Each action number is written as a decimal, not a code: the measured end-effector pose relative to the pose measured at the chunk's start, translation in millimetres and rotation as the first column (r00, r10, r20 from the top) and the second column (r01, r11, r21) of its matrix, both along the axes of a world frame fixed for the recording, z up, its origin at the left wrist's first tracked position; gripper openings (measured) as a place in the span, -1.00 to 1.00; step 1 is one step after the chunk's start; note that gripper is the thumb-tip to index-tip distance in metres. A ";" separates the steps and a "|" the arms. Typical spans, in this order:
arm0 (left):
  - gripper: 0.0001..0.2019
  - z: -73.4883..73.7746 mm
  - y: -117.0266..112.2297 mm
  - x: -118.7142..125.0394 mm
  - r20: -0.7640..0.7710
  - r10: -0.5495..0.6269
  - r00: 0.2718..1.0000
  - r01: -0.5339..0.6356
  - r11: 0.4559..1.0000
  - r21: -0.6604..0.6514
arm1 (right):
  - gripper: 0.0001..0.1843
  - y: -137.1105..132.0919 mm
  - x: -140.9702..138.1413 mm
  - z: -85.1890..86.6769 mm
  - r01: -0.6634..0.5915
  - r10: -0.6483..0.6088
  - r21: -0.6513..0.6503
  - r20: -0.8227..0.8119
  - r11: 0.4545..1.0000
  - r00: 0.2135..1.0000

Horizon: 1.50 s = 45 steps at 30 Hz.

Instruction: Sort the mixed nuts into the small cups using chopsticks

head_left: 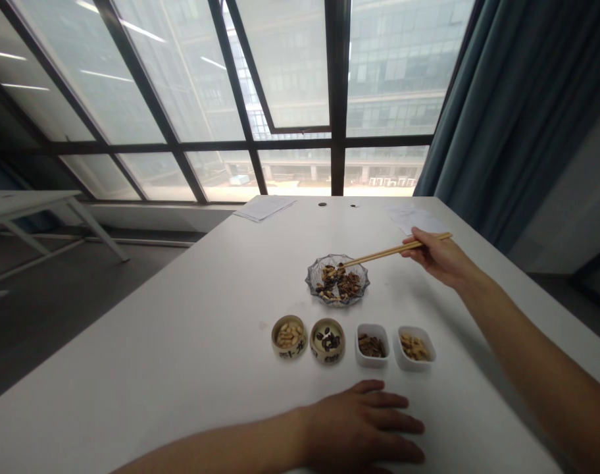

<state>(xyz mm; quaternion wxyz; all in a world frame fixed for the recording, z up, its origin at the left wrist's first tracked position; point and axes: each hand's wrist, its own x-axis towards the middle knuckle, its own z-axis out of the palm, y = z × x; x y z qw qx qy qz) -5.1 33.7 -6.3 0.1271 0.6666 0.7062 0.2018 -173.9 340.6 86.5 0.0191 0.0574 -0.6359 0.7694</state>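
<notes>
Head view looks down on a white tabletop, where the right hand is curled shut around a pair of wooden chopsticks; their tips reach over a glass dish piled with mixed nuts and seeds, but it is hard to tell if they touch the pile or pinch a bit of it; the left hand lies flat and open on the tabletop, holding nothing; just past its fingers sit two round pottery bowls, one of peanuts and one of dark seeds, and two white square dishes, one of brown bits and one of pale nuts.
</notes>
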 end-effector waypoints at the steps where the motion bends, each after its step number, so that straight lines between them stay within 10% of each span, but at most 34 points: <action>1: -0.54 0.3 0.1 0.0 0.002 0.002 1.000 -0.002 1.000 -0.001 | -0.66 6.9 2.6 5.1 -0.006 0.006 0.009 0.010 1.000 1.000; 13: -0.54 1.2 0.8 0.1 0.012 0.005 1.000 -0.004 1.000 -0.018 | -0.51 19.2 25.9 25.0 -0.222 0.198 0.112 0.192 0.969 0.961; 45: -0.54 2.7 0.5 -0.4 0.018 0.003 1.000 -0.003 1.000 -0.009 | -0.53 18.6 22.0 19.7 -0.232 0.216 0.083 0.169 0.969 0.962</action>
